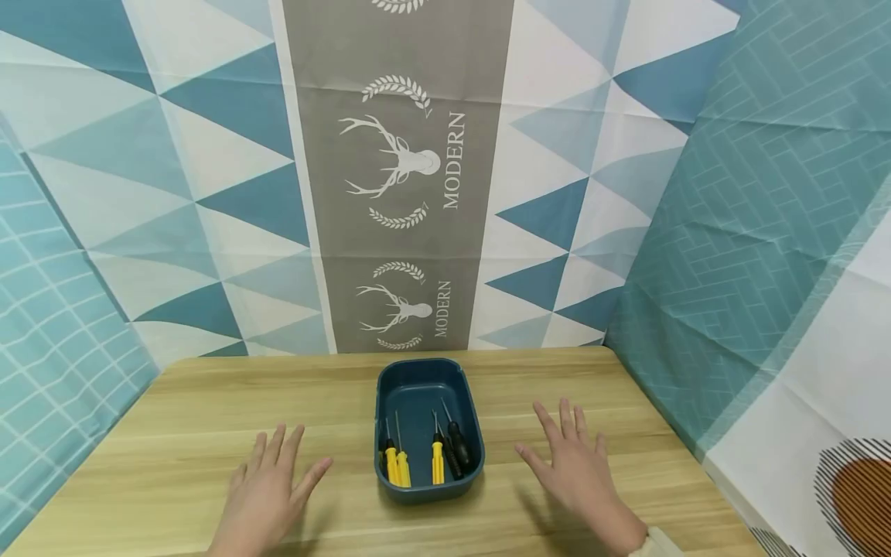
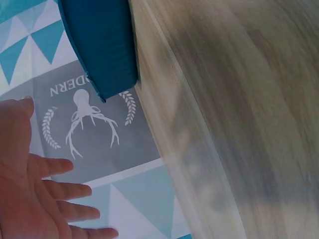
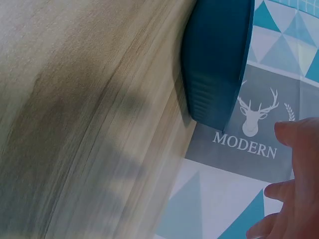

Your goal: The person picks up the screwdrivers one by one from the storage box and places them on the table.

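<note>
A dark blue plastic bin stands on the wooden table between my hands. Inside it, screwdrivers with yellow handles lie beside black-handled ones, their shafts toward the far end. My left hand hovers left of the bin with fingers spread, holding nothing. To the right, my right hand is held likewise, fingers apart and touching nothing. In the left wrist view the bin's side shows beyond the left hand. The right wrist view has the bin near the right hand.
The pale wood table reaches back to a patterned cloth with deer heads and triangles. Another cloth hangs along the right side, and a blue checked one along the left.
</note>
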`<state>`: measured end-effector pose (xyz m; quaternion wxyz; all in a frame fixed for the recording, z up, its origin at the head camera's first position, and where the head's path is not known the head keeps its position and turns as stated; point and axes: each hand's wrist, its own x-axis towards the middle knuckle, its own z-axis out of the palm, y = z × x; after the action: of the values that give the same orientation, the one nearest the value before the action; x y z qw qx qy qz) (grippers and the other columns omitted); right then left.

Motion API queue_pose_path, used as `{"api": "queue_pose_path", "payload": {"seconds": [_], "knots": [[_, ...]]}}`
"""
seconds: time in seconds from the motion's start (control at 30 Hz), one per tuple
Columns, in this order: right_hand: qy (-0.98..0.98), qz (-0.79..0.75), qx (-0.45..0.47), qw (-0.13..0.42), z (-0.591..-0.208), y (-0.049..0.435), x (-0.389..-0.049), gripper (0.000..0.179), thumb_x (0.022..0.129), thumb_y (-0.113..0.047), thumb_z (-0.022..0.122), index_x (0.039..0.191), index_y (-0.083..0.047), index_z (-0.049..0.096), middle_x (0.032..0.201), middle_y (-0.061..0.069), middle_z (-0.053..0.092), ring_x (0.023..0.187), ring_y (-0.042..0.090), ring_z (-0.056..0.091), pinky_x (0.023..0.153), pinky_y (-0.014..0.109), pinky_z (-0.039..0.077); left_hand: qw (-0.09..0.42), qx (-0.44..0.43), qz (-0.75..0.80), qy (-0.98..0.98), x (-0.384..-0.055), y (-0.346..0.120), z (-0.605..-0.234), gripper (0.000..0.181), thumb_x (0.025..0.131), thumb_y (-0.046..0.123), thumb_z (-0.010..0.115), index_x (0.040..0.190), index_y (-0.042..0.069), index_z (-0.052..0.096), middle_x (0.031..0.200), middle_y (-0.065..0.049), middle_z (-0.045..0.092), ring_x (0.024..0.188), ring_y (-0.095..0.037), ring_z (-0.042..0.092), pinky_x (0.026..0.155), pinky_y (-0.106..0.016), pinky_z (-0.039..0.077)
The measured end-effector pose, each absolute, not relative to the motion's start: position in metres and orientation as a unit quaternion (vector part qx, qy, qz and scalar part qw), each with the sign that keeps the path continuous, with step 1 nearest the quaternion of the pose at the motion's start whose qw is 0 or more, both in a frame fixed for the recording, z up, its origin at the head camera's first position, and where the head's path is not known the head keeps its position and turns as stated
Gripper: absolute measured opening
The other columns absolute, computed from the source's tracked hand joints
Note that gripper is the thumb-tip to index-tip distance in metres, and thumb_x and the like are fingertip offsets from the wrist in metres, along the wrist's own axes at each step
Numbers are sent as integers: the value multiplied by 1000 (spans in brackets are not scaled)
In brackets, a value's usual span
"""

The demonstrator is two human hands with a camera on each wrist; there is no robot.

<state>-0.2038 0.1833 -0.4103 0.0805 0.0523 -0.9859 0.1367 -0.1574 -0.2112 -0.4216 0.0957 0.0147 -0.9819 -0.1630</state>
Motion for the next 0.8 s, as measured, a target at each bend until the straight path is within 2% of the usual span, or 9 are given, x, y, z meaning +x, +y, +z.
{"api": "queue_pose_path", "payload": {"seconds": [0.17, 0.33, 0.53, 0.67, 0.8], "knots": [[-983, 156, 53, 82, -410, 184, -207, 83, 84, -77, 29, 147, -23, 31, 153, 23, 16, 140, 45, 14, 99, 76, 14, 111, 0, -224, -968, -163, -211, -421, 80, 92, 60, 40, 137, -6, 37, 136, -33, 41, 123, -53, 37, 96, -66, 33], [-978, 180, 55, 87, -412, 185, -206, 79, 86, -73, 32, 145, -20, 35, 151, 25, 21, 137, 46, 24, 96, 75, 23, 88, 16, -302, -949, -167, -210, -421, 82, 89, 63, 44, 138, -3, 38, 136, -28, 44, 123, -46, 43, 97, -60, 37], [-968, 216, 58, 111, -412, 184, -206, 72, 90, -65, 38, 141, -15, 41, 143, 26, 38, 128, 46, 40, 92, 71, 33, 108, 19, -382, -918, -173, -200, -420, 69, 88, 52, 57, 132, 0, 46, 130, -22, 53, 117, -38, 52, 90, -50, 48], [-963, 231, 62, 125, -413, 183, -206, 67, 91, -61, 42, 138, -12, 46, 138, 21, 47, 123, 41, 47, 92, 66, 37, 100, 37, -434, -895, -177, -191, -421, 63, 86, 47, 63, 129, 3, 49, 127, -19, 56, 114, -35, 55, 88, -44, 51], [-957, 246, 68, 138, -414, 182, -207, 59, 91, -52, 50, 133, -10, 51, 132, 15, 55, 118, 34, 53, 93, 56, 43, 85, 56, -481, -871, -182, -185, -426, 59, 84, 41, 68, 125, 3, 52, 124, -19, 58, 111, -32, 58, 85, -39, 53]]}}
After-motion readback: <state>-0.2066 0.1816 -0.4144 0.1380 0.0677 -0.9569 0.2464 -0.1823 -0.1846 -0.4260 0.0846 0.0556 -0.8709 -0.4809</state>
